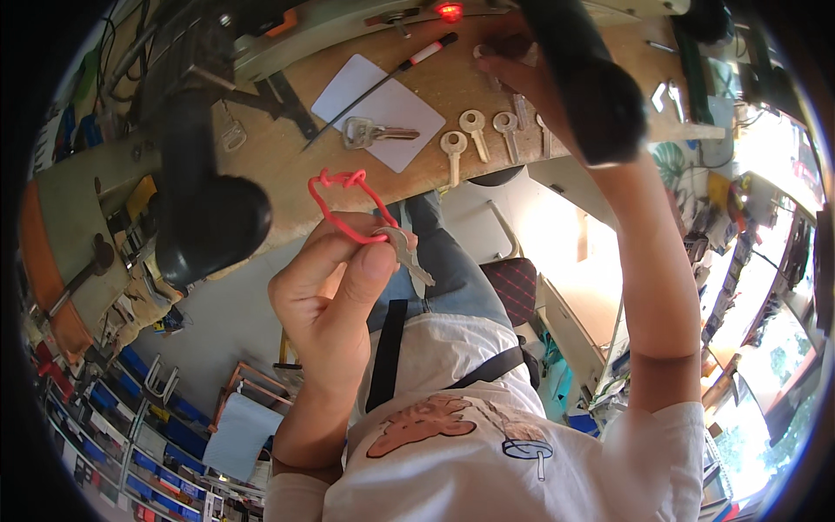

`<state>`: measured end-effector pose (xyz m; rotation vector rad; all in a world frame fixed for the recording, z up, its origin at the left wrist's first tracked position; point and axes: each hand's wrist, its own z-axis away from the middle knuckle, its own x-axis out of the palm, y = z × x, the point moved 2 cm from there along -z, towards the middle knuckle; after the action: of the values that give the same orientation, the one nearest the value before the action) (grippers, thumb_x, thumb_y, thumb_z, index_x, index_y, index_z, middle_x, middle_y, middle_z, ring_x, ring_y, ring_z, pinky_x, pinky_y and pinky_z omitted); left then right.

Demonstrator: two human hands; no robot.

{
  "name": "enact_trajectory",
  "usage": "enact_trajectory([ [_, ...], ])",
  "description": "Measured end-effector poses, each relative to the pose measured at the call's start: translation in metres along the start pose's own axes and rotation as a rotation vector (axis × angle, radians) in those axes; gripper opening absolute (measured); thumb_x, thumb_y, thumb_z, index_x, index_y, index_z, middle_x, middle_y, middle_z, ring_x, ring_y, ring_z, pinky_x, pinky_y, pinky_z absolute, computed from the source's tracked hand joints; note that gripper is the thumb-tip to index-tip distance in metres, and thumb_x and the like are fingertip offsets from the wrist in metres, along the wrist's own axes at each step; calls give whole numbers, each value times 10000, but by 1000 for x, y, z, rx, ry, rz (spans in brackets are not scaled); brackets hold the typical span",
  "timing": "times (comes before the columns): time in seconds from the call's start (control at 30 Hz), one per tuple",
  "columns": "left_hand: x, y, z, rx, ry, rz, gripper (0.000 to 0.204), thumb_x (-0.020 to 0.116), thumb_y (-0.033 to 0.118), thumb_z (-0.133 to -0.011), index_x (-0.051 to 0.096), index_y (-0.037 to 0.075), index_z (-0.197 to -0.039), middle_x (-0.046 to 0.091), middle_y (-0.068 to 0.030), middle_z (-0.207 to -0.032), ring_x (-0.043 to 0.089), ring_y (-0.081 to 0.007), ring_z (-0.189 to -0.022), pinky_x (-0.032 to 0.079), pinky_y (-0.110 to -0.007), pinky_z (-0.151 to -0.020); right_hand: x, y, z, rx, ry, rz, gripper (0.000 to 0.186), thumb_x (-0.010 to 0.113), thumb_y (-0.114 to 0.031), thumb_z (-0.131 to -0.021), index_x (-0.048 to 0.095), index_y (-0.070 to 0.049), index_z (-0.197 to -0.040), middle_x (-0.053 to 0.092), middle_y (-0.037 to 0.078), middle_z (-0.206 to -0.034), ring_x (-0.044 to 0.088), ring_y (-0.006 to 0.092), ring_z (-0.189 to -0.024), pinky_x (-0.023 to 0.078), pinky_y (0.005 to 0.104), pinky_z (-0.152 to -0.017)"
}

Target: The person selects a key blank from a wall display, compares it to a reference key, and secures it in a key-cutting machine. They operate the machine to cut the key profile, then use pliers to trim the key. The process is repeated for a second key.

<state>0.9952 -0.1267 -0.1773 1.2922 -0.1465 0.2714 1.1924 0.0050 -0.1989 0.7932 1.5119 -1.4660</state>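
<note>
My left hand (335, 291) pinches a silver key (409, 257) threaded on a knotted red cord loop (323, 200), held just in front of the bench edge. My right hand (509, 65) reaches to the back of the wooden bench (283, 191), its fingers curled on something small I cannot make out, partly hidden behind a black machine arm (600, 104). Several loose keys (472, 130) lie in a row along the bench's near edge, left of my right forearm. A bunch of silver keys (365, 132) rests on a white card (400, 157), beside a thin rod with a red-and-black handle (426, 54).
A second black machine part (222, 222) juts over the bench at the left, with a red light (449, 12) at the back. A chair cushion (509, 291) is below the bench. Blue-binned racks (156, 435) stand at lower left, and bright windows (783, 348) at the right.
</note>
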Motion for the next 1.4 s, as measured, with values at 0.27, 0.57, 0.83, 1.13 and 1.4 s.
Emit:
enact_trajectory([
  [0.27,-22,6,2,-16,50,-121,249,534,185,-855,582,-59,-853,591,-123,-818,530,-196,-710,407,-334,-678,25,15,-1,-118,-10,-369,258,660,-63,-694,582,12,-928,582,44,-771,527,127,-705,418,242,-681],
  [0.57,-44,2,4,17,93,-43,167,596,122,-817,621,-35,-867,623,-122,-849,579,-162,-739,436,-245,-610,-20,-5,80,357,219,-132,119,623,-108,-747,640,-55,-852,578,44,-650,453,108,-475,377,246,-473],
  [0.83,-30,1,-6,49,6,-157,163,576,108,-816,614,-50,-832,608,-110,-801,538,-133,-696,413,-239,-595,37,-25,156,272,348,-426,233,642,30,-713,616,-38,-935,534,43,-677,455,91,-509,364,218,-457],
  [1.13,-7,0,-12,95,16,-240,144,562,90,-816,615,-44,-813,607,-99,-804,537,-133,-711,406,-243,-622,33,-16,142,351,397,-516,187,640,20,-730,613,-36,-907,537,38,-683,436,80,-500,357,212,-454],
  [1.4,1,-1,-10,89,35,-230,128,559,74,-810,614,-42,-810,606,-99,-803,542,-138,-709,402,-243,-627,34,11,141,595,403,-739,112,630,-92,-790,604,5,-838,564,28,-627,453,47,-513,367,200,-467],
])
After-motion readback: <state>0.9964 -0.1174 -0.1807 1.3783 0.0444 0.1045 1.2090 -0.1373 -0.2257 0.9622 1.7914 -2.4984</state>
